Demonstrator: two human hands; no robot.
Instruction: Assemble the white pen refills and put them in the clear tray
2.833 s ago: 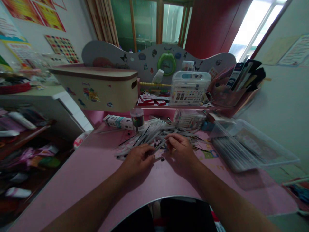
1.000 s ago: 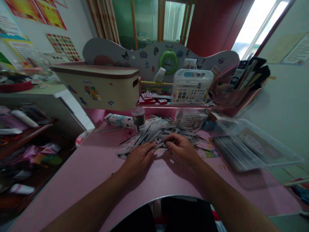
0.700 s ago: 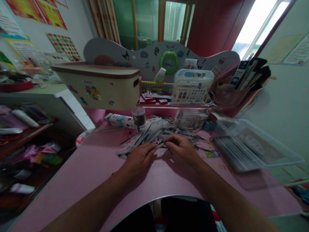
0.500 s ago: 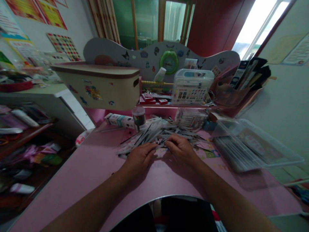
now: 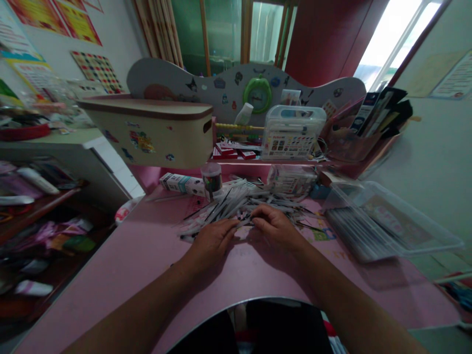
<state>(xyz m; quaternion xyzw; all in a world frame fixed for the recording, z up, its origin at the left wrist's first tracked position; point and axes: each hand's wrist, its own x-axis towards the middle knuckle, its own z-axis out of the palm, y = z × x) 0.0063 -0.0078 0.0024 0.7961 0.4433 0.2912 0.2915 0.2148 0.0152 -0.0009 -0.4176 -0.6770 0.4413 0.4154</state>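
Note:
My left hand (image 5: 215, 241) and my right hand (image 5: 276, 229) are close together over the pink desk (image 5: 254, 282), just in front of a loose pile. Between their fingertips runs a slim whitish translucent stick (image 5: 245, 222) resembling a pen refill. Both hands are closed in a pinch, one at each end of it; its ends are hidden by the fingers. The pile of thin pale sticks (image 5: 232, 199), some with dark tips or dark lengths, spreads right behind the hands.
Behind the pile stand a round clear tub (image 5: 211, 179), a white printed box (image 5: 182, 184) and a clear plastic case (image 5: 291, 178). On the right, an open clear tray (image 5: 416, 246) holds a row of grey slim packs. A cream bin (image 5: 155, 137) sits on the shelf.
My right fingers have shifted slightly at their end of the stick. Otherwise both hands and the pile stay almost where they were.

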